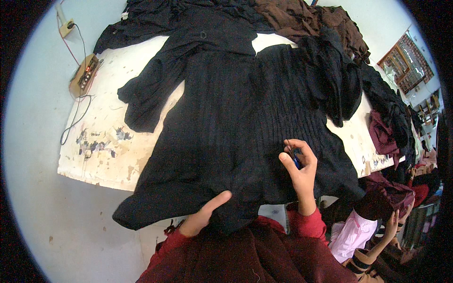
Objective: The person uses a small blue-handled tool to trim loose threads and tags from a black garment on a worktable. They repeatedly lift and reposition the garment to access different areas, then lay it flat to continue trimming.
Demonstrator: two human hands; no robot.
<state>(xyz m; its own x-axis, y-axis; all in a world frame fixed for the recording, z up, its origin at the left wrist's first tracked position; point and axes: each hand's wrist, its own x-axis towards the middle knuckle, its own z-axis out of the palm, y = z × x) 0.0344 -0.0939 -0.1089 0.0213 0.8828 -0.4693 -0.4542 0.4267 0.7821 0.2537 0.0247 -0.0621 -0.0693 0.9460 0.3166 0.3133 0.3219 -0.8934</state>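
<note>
A black long-sleeved pleated dress (pixel 222 122) lies spread over the white table, its lower part hanging past the near edge. At that edge my left hand (pixel 207 214) is closed on the cloth, thumb on top and fingers hidden under the fabric. Above the right side of the dress, my right hand (pixel 303 167) is closed around small blue-handled thread snips (pixel 296 159). Only a bit of their blue handle and a thin dark tip show between thumb and fingers.
The worn table (pixel 113 160) carries more black clothes (pixel 155 19) and a brown cloth pile (pixel 302 19) at the back. A corded box with switches (pixel 85 75) sits at its left edge. At lower right, another person's hands (pixel 391 226) hold maroon cloth (pixel 394 193).
</note>
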